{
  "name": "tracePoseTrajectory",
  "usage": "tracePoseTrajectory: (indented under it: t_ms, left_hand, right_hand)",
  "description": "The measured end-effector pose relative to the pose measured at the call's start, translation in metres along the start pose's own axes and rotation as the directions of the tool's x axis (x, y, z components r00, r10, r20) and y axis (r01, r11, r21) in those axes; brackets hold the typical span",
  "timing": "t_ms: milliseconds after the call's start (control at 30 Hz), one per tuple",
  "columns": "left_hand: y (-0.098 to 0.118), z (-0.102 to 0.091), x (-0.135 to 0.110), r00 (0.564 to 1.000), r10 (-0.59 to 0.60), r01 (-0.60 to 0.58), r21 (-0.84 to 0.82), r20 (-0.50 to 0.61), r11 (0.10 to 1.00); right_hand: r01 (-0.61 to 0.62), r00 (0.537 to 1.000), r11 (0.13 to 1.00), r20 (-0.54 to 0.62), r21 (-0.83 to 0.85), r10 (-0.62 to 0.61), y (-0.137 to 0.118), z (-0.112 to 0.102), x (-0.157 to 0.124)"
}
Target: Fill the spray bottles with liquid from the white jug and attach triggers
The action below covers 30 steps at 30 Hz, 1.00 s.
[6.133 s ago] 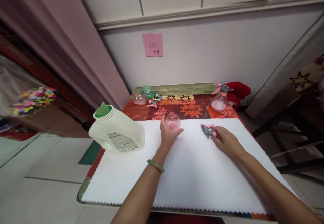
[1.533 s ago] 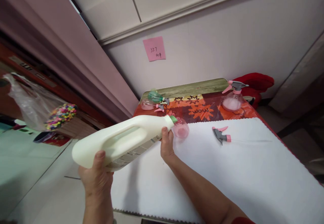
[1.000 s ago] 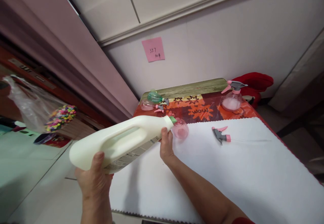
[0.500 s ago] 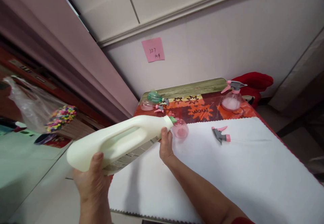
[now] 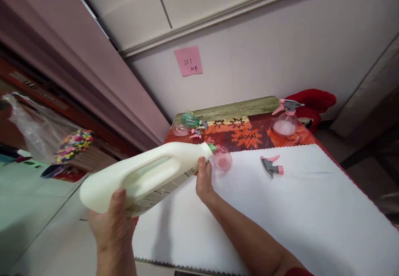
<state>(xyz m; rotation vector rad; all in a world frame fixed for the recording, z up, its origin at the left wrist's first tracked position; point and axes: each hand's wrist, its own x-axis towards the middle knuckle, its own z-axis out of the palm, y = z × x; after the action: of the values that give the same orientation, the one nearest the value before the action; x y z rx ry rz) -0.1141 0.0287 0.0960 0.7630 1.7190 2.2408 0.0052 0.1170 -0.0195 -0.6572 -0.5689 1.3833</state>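
Left hand (image 5: pixel 112 222) is gripping the jug (image 5: pixel 107 180) at its base, right hand (image 5: pixel 204 180) is cupping its neck; some fingers are hidden. Long axis is pointing right and away, spout (image 5: pixel 212 147) sitting at the pink bottle (image 5: pixel 222 160) on the worktop (image 5: pixel 237 109), nearer right hand.

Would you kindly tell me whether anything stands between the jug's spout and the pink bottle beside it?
Nothing visible does: the green spout of the jug is right at the pink bottle; contact is unclear.

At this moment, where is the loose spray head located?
In the head view, the spray head lies on the white mat, to the right of the round pink bottle near the mouth of the jug.
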Motion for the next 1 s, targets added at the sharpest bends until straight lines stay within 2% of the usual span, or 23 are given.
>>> tracePoseTrajectory:
  t_ms: [533,1000]
  left_hand:
    - [0.0028,-0.0032,0.0006,1.0,0.013,-0.012,0.011,-0.015,1.0]
    - [0.0077,-0.0072,-0.0028,0.999,-0.038,0.039,0.069,-0.024,0.997]
  right_hand:
    - [-0.011,1.0,1.0,0.001,0.006,0.011,-0.0004,0.003,-0.003]
    - [-0.022,1.0,1.0,0.011,0.001,0.022,-0.0024,0.0044,-0.0054]
